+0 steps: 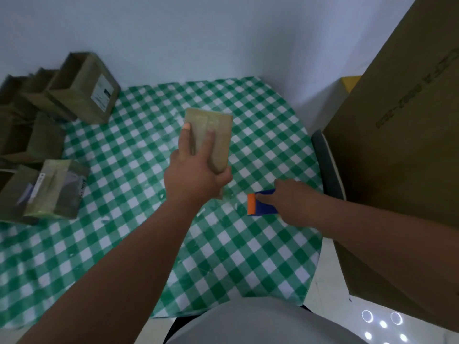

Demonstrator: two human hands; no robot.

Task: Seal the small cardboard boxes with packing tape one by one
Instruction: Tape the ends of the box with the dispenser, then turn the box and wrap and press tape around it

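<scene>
The frame's left edge is blocked by stacked small boxes. The right is walled by a large carton. Bare tablecloth lies between.

There is a single wide-angle view, taken from the person's head and facing forward and steeply down. It sits close above the table with its green checked cloth, so both forearms reach in from the bottom edge and the person's own torso fills the lower middle. The far wall closes the top, and straight lines bend toward the frame's edges.
</scene>
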